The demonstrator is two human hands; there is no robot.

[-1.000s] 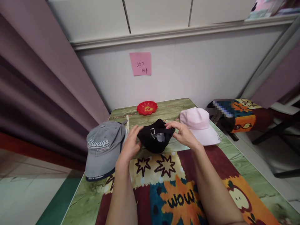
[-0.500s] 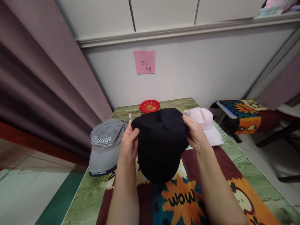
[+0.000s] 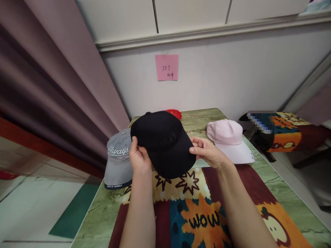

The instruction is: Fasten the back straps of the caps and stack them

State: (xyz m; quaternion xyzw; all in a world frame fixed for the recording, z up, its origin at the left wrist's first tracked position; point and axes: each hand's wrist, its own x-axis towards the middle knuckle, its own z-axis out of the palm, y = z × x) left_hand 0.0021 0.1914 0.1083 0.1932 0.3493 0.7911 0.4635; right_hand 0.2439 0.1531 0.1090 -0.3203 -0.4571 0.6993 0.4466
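A black baseball cap (image 3: 157, 137) is held above the middle of the table, its brim pointing toward me and slightly right. My left hand (image 3: 139, 156) grips the cap's left lower edge, thumb on the outside and the other fingers partly hidden behind it. With thumb and fingers, my right hand (image 3: 207, 150) pinches the right edge of the brim. On the left stands a grey cap (image 3: 118, 160) with white "Always" lettering, partly covered by my left hand and the black cap. To the right sits a pale pink cap (image 3: 226, 132), brim toward me.
Behind the black cap, a red scalloped dish (image 3: 176, 113) shows in part. A patterned "WOW" cloth (image 3: 204, 220) covers part of the green table (image 3: 95, 213). A pink note (image 3: 167, 68) sticks to the wall; a curtain (image 3: 64, 69) hangs at left.
The black cap has moved left and tilted, so its raised front lettering now shows. My right hand has shifted from the crown's side down to the brim's edge.
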